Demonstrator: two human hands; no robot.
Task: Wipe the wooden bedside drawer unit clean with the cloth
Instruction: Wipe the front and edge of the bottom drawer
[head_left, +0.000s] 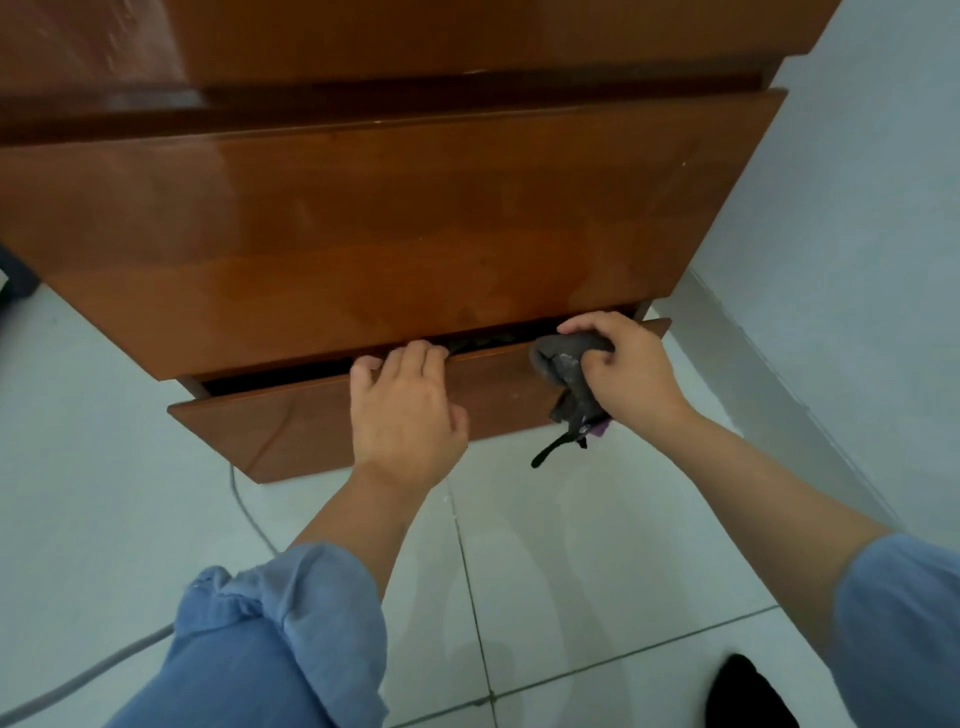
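Both hands at the bottom drawer (322, 421): left hand (405, 410) hooked over its top edge, right hand (623, 374) clutching the grey cloth (566, 364) against it.

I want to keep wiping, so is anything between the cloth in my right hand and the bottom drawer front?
Nothing visible. The right hand grips the cloth right at the top edge of the bottom drawer front; the left hand holds that edge further left.
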